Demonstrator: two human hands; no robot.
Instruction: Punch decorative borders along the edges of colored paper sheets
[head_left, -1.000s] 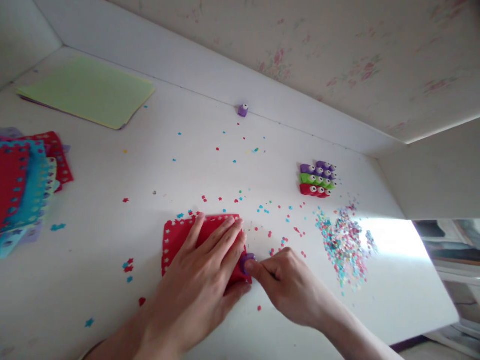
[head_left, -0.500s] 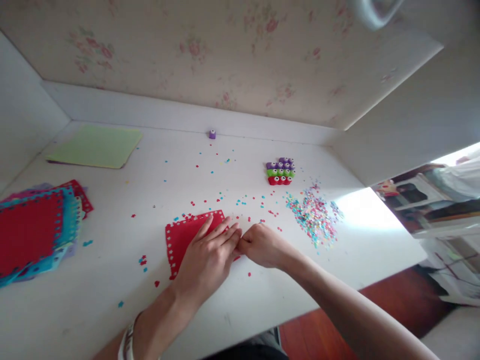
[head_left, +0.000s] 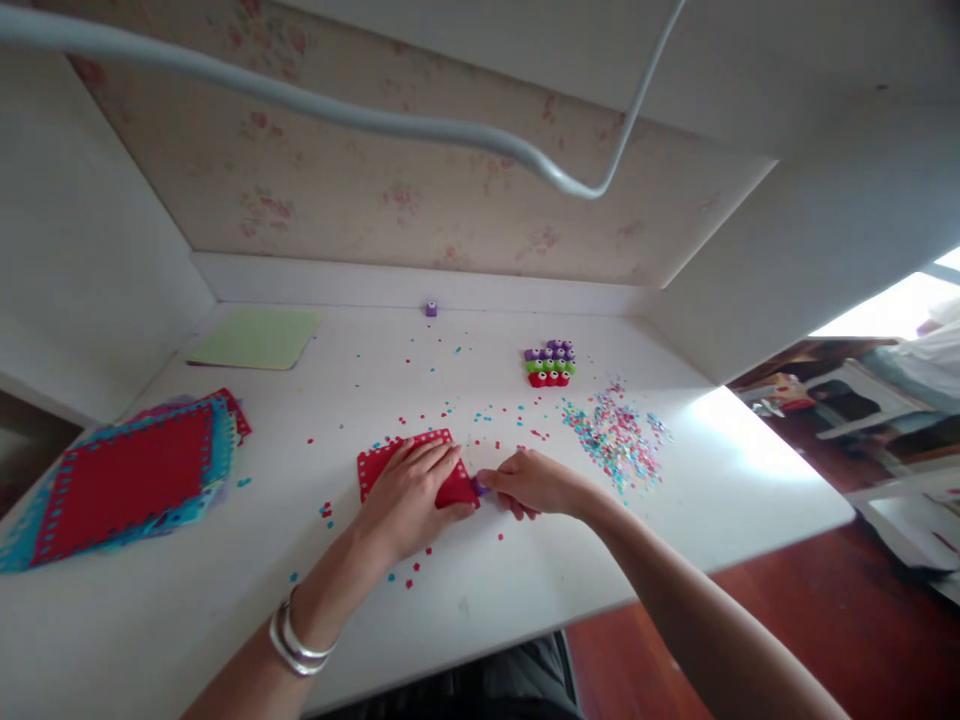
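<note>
Here, the red sheet (head_left: pixel 456 488) lies under our left hand (head_left: pixel 405 505), its longer side seeming to run across us; our right hand (head_left: pixel 544 485) is just beyond the sheet's right edge and nearer to it, the small purple punch (head_left: pixel 479 487) sitting at that edge; our left hand is spread flat, gripping nothing, while our right is curled closed with the punch in its fingers. On the white table (head_left: pixel 525 590), we see patterned sheets (head_left: pixel 142 465) to our left, green paper (head_left: pixel 259 338) behind them, grouped punches (head_left: pixel 551 366) and confetti (head_left: pixel 619 435) to our right; beyond stands a floral wall (head_left: pixel 401 195); below is reddish flooring (head_left: pixel 637 660).
</note>
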